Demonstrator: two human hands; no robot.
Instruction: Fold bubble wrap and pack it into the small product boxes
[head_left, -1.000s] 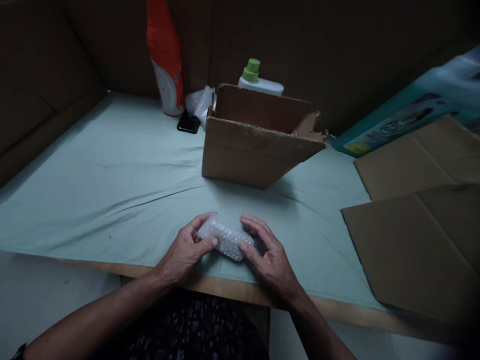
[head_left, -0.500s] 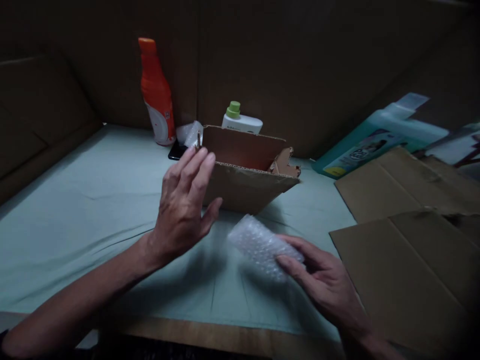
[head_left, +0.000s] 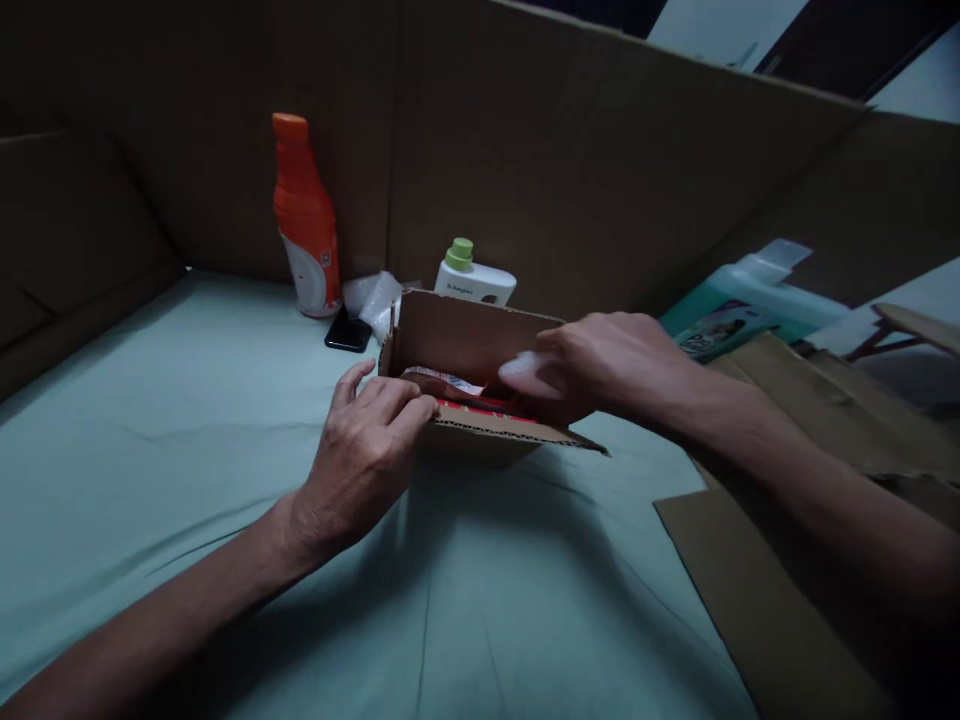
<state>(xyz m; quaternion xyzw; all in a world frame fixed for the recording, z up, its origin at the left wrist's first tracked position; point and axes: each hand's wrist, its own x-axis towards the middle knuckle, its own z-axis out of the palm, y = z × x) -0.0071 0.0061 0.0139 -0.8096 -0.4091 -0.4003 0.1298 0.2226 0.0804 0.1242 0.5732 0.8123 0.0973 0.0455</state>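
Observation:
An open cardboard box (head_left: pixel 480 455) stands on the pale green cloth in the middle. My left hand (head_left: pixel 367 440) has its fingers closed over the near left edge of the box, by the front flap that tilts outward. Over the right part of the opening, my right hand (head_left: pixel 592 350) grips a bubble-wrapped piece (head_left: pixel 529 372), blurred and partly hidden by the fingers. Inside the box lie a packet with a printed label (head_left: pixel 446 379) and something red along the near wall. What the bubble wrap holds cannot be made out.
Behind the box stand an orange bottle (head_left: pixel 304 215) and a white bottle with a green cap (head_left: pixel 474 280). A black phone (head_left: pixel 347 331) lies beside crumpled bubble wrap (head_left: pixel 382 300). At right are a teal jug (head_left: pixel 750 300) and cardboard flaps (head_left: pixel 750 590). Cardboard walls surround the cloth.
My right hand has carried the bubble-wrapped piece up and forward into the box opening. My left hand has closed on the box's near edge, and the front flap now leans outward. The view has shifted.

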